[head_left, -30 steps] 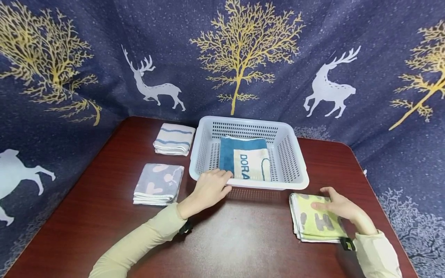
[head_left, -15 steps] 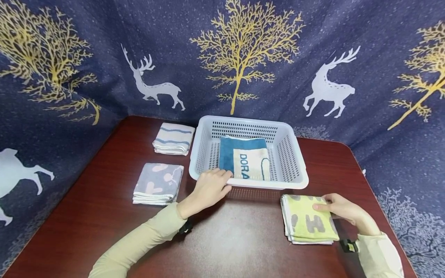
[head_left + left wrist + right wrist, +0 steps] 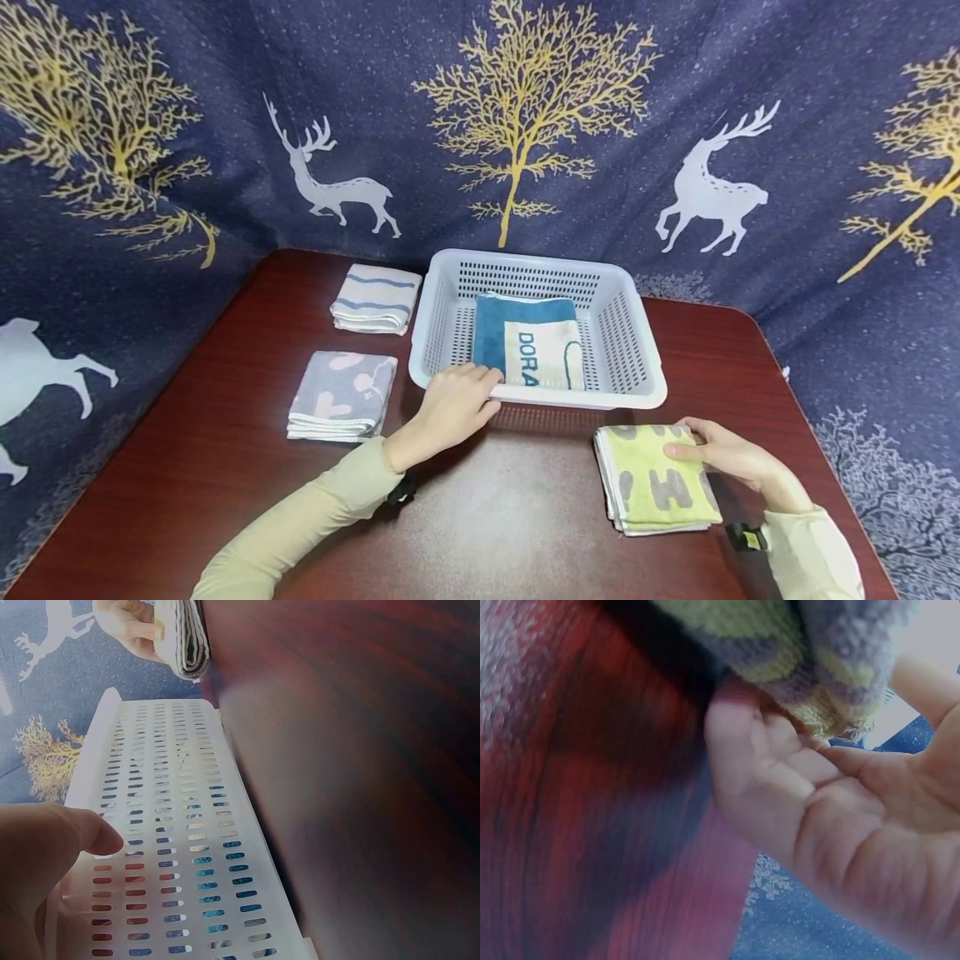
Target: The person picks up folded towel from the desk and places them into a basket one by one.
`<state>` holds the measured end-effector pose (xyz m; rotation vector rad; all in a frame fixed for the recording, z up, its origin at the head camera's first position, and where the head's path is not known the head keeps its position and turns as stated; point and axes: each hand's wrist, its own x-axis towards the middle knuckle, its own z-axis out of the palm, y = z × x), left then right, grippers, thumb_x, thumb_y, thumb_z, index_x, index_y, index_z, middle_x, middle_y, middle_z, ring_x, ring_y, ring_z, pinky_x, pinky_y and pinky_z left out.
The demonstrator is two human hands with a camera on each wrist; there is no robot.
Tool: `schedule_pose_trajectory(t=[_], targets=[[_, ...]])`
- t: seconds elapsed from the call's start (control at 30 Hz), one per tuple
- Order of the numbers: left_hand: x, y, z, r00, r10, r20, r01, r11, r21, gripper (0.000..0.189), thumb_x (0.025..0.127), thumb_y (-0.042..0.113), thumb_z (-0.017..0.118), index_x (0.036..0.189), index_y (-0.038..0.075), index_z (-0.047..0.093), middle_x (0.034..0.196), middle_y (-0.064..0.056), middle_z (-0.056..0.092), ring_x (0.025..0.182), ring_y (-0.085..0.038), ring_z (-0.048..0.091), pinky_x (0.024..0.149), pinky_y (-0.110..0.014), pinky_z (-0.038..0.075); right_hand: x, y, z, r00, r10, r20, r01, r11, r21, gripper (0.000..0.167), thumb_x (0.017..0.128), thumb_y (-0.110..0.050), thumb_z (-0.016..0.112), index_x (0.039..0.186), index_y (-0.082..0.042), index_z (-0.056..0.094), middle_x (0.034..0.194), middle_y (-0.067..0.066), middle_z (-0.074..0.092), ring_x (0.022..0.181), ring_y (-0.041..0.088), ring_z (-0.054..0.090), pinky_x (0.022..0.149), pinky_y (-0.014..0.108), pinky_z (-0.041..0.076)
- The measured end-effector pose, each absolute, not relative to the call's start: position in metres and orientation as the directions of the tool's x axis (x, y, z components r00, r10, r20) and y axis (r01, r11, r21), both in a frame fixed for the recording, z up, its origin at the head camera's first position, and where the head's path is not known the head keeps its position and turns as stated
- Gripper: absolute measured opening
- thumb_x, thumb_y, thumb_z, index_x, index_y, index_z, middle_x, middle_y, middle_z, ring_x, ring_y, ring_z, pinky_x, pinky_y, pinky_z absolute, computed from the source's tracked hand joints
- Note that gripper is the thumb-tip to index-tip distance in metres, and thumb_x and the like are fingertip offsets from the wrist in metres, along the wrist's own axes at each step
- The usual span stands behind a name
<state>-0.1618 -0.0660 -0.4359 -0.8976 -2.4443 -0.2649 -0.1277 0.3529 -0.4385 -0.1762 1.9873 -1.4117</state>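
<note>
A white perforated basket stands at the table's back middle, a folded blue and cream towel lying inside. My left hand grips the basket's front rim near its left corner, thumb on the outer side in the left wrist view. To the right, my right hand holds a folded yellow-green towel with grey patterns by its right edge, thumb on top and fingers beneath. In the right wrist view the curled fingers lie under the towel's folded edge. Whether the towel is fully off the table is hard to tell.
Left of the basket lie a folded white towel with blue stripes and a folded grey towel with pink shapes. A dark blue cloth with deer and trees hangs behind the brown table.
My right hand has taken hold of the yellow-green towel's right edge, and the towel has shifted left and slightly toward me. The left hand and the basket stay in place.
</note>
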Motion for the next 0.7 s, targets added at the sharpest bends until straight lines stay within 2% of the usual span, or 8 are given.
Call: schedule_pose_trajectory(t=[0.3,0.57,0.7], targets=[[-0.1616,-0.0656,-0.4354,-0.650,0.548,0.526,0.646,0.763,0.004,0.014,0.079,0.024,0.066,0.089,0.015,0.064,0.073,0.004,0.064,0.065,-0.015,0.060,0.053,-0.026,0.045,-0.1250,0.3537,-0.4352,-0.699,-0.513,-0.499,0.310,0.412,-0.857,0.033,0.101,-0.016,0.047,0.126,0.002,0.034,0.106,0.004,0.064,0.092,0.020,0.069,0.077,0.045,0.058],[-0.1615,-0.0657,-0.4350,-0.641,0.541,0.544,0.644,0.765,-0.001,0.014,0.078,0.024,0.067,0.088,0.015,0.064,0.072,0.004,0.063,0.064,-0.015,0.059,0.052,-0.025,0.045,-0.1237,0.3555,-0.4379,-0.592,-0.698,-0.403,0.289,0.283,-0.915,0.039,0.102,-0.005,0.040,0.137,-0.013,0.027,0.118,0.007,0.055,0.102,0.025,0.067,0.079,0.047,0.057],[-0.1615,-0.0655,-0.4351,-0.643,0.541,0.542,0.644,0.765,0.002,0.014,0.078,0.024,0.066,0.089,0.015,0.064,0.073,0.004,0.064,0.065,-0.015,0.059,0.052,-0.026,0.045,-0.1235,0.3527,-0.4396,-0.577,-0.719,-0.387,0.289,0.263,-0.921,0.040,0.101,-0.003,0.041,0.137,-0.014,0.028,0.119,0.006,0.055,0.104,0.024,0.067,0.080,0.044,0.058]])
